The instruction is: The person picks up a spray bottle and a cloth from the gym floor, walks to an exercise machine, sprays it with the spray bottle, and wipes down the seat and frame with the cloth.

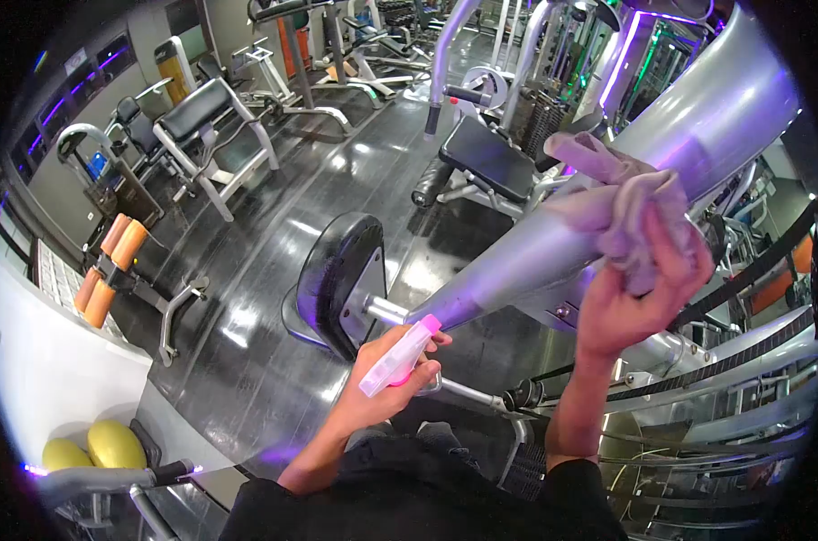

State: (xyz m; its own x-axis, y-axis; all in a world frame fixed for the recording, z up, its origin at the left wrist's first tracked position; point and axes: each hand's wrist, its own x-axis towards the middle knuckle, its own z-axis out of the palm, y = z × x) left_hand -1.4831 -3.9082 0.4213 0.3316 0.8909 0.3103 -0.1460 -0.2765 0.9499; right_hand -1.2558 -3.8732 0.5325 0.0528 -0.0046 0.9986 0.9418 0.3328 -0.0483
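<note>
On the slanted silver bar (553, 243), the right hand (639, 298) presses a cloth (621, 203), fingers closed; the left hand (386, 383) grips a spray bottle (400, 356) lower down.

The gym was dim, lit by purple strip lights (627, 50) at the upper right and overhead lamps that left white glare patches on the glossy black floor (274, 225). Fisheye distortion bent everything near the dark, vignetted corners; the far background was soft.

R hand (639, 298) presses cloth (621, 212) on frame (698, 126); L hand (382, 388) grips sprayer (398, 358).
</note>
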